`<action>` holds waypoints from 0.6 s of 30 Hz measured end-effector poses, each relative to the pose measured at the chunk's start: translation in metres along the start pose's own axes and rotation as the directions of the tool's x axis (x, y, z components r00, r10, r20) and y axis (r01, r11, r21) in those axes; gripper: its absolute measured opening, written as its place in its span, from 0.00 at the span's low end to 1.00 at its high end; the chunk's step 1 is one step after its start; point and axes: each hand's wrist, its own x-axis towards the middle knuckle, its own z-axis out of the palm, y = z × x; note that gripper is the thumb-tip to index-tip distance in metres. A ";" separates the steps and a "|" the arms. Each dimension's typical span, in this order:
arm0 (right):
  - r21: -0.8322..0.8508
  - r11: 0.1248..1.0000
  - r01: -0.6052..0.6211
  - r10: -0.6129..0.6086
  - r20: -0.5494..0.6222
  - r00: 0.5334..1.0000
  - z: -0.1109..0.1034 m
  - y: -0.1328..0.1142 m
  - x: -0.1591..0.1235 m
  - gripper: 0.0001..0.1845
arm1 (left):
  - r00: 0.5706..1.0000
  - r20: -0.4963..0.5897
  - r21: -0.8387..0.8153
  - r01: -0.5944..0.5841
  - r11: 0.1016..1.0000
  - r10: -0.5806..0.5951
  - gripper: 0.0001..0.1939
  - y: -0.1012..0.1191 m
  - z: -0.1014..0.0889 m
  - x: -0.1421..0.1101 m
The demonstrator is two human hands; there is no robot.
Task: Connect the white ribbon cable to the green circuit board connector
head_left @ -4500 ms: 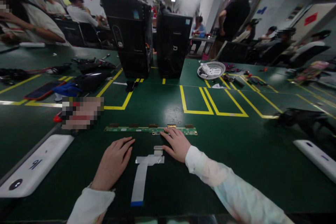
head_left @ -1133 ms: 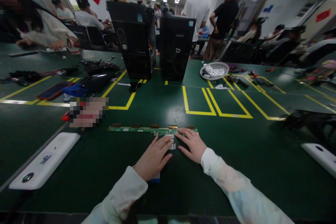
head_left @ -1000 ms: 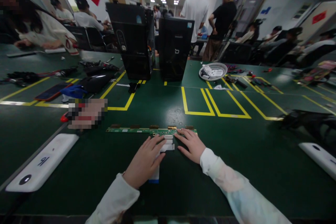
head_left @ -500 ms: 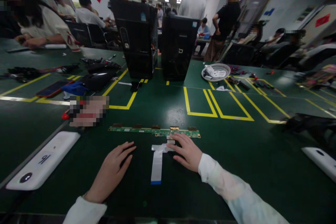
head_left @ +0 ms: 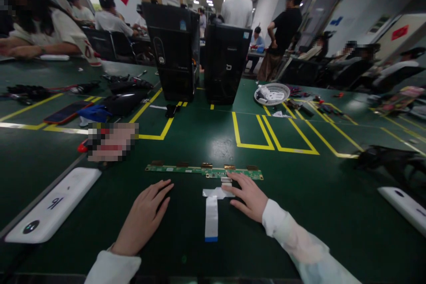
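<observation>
Table (head_left: 316, 186) is smooth dark green, near edge along the bottom. Skinny green circuit board (head_left: 214, 174) lies flat on it. Left hand (head_left: 143, 217) is palm down, fingers loosely spread, decent gap over to the right hand (head_left: 250, 196), also palm down, fingers fanned over the board and flat, blue-ended white ribbon cable (head_left: 211, 219) just below it

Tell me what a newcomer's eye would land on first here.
The two black computer towers stand out first, upright side by side toward the far side of the green table. Nearer lies a long, thin green circuit board, with a white ribbon cable on its near side. The right hand is at the cable's board-side end; the left hand is left of the cable.
</observation>
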 end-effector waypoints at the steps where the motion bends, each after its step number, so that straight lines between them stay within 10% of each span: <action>1: -0.008 1.000 -0.008 0.008 -0.017 1.000 -0.001 0.004 -0.011 0.24 | 1.000 -0.002 0.002 -0.002 1.000 0.002 0.22 0.000 0.000 0.000; 18: -0.069 0.851 -0.521 0.486 -0.274 0.830 -0.016 0.063 -0.273 0.23 | 1.000 -0.008 -0.011 0.013 1.000 -0.013 0.23 0.001 -0.001 0.002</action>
